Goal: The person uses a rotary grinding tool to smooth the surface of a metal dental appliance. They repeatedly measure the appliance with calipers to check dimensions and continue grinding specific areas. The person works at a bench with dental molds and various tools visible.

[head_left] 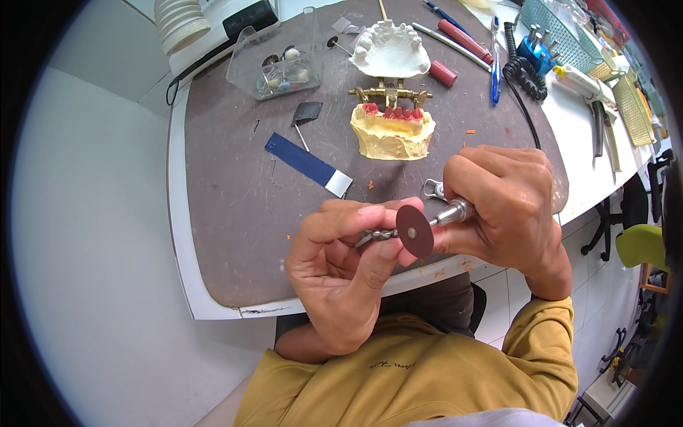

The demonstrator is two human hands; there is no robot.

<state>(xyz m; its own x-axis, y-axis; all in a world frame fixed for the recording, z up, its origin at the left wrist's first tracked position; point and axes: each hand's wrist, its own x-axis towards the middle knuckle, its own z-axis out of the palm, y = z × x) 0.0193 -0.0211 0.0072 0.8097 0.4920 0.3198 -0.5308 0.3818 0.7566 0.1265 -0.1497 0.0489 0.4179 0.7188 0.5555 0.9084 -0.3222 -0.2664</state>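
Observation:
My left hand point(334, 274) is closed, pinching a small, shiny metal dental casting point(377, 234) between thumb and fingertips. My right hand point(509, 203) grips a silver rotary handpiece point(454, 211), which carries a thin reddish-brown cutting disc point(418, 243). The disc stands between the hands at the right end of the casting; I cannot tell whether they touch. Beyond them an articulator point(388, 93) lies opened out on the table, joining a white plaster cast point(391, 53) to a yellow cast point(391, 139) with red teeth.
On the brown mat point(228, 213) lie a blue strip point(299, 158), a dark abrasive piece point(308, 112) and orange crumbs. A clear box point(277, 80) of small polishing bits stands at back left. A toothbrush point(495, 60), red marker point(464, 40), coiled cord point(525, 75) and blue bur stand point(537, 51) are at right.

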